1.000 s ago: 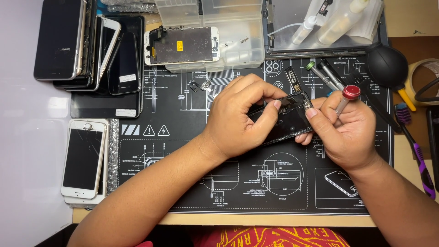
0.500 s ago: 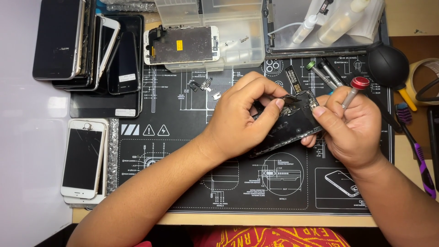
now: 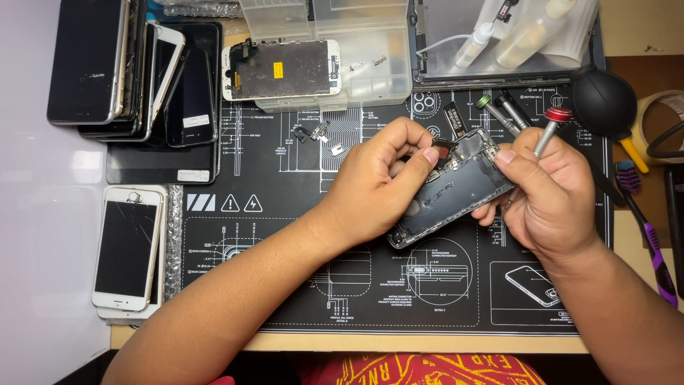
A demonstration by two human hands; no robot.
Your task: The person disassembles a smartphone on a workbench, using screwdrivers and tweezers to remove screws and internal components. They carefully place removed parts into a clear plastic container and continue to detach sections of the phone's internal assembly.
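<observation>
An opened dark phone body is held tilted above the black repair mat. My left hand grips its upper left side, thumb and forefinger pinching at a small part near the top edge. My right hand supports the phone's right side from beneath while also holding a thin screwdriver with a red cap, its shaft running down through the fingers.
A detached white screen panel lies on a clear plastic parts box. Stacked phones sit top left and a cracked white phone at left. A black air blower, other screwdrivers, a purple brush and small loose parts surround the hands.
The phone body has tilted a little more and my left fingers have shifted to its top edge. The red-capped screwdriver has swung more upright in my right hand.
</observation>
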